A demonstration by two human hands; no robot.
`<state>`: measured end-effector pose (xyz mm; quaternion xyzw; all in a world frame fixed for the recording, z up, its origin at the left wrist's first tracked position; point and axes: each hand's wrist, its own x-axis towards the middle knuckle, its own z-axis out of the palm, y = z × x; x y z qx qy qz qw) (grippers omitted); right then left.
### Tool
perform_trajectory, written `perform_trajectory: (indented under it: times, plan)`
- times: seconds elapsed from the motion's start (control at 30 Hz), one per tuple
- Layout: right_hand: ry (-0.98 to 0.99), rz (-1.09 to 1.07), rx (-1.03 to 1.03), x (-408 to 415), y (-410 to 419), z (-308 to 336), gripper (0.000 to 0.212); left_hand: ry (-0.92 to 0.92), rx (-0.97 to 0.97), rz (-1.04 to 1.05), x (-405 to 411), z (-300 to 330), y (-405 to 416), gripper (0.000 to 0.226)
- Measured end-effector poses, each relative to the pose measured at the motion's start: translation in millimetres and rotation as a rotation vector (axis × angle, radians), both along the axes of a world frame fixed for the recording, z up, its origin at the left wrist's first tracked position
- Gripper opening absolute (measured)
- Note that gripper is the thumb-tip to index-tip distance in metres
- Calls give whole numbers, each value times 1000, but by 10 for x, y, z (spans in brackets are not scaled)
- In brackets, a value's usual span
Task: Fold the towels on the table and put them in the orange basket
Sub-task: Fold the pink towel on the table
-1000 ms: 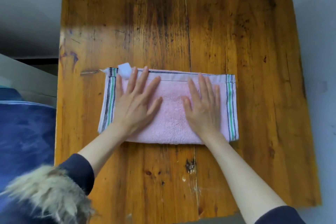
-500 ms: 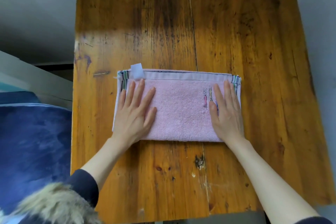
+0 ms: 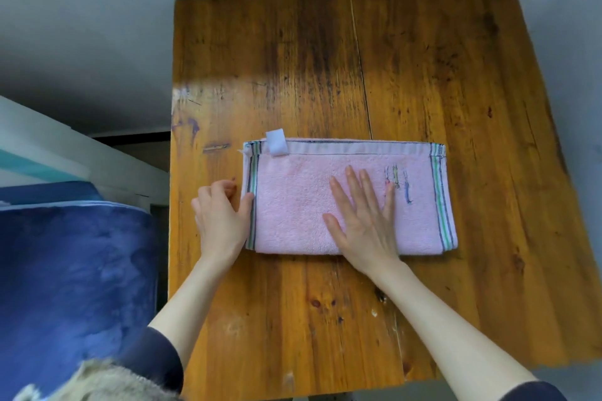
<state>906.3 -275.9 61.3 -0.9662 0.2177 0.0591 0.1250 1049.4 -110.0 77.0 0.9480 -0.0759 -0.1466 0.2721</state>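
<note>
A pink towel (image 3: 293, 205) lies folded into a long strip in the middle of the wooden table (image 3: 423, 75). It has striped ends and a white label (image 3: 276, 142) at its far left corner. My left hand (image 3: 221, 221) is at the towel's left end, fingers curled beside the edge and thumb on the striped border, pinching it. Flat on the towel's middle lies my right hand (image 3: 365, 215), fingers straight and spread. No orange basket is in view.
A blue padded seat or cushion (image 3: 71, 270) stands close to the table's left side, with a white ledge (image 3: 65, 153) behind it. Grey floor surrounds the table at the back and right. A fur-trimmed dark sleeve (image 3: 97, 378) shows at the bottom left.
My left hand slid off the towel's top to its left end and curled onto the edge. My right hand moved from the right end to the middle. The camera view shifted.
</note>
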Motion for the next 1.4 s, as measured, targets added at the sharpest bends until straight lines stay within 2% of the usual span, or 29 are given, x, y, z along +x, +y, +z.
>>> perform_trajectory:
  times: [0.23,0.4,0.57,0.77,0.87,1.0,1.1,1.17,1.23,1.3,1.4]
  plan:
    - [45,-61,-77,51,110,-51,60,85,77,-37,130,11,-104,18]
    - [118,-85,-86,144,216,-50,61,113,-83,-79,305,131,-54,10]
    - [107,-80,-30,264,198,7,61,300,-280,-48,669,327,-55,8]
    - [199,-66,-24,-3,148,-19,60,566,-224,-1,720,422,-87,20]
    - [213,-61,-27,37,152,-24,59,567,-231,3,700,515,-104,23]
    - [238,-49,-1,48,152,21,59,499,-245,-57,603,740,-180,16]
    - [203,-27,138,48,59,110,60,452,-262,-115,437,932,-334,9]
    - [78,-41,319,-6,-49,183,55,414,-285,-163,297,1041,-476,7]
    - [-139,-186,541,-133,-161,309,47,384,-298,-225,135,1119,-650,8]
    - [-299,-360,640,-332,-294,423,39,372,-306,-275,-44,1151,-853,10]
    - [-341,-516,722,-661,-482,499,30,369,-277,-328,-308,1083,-1181,13]
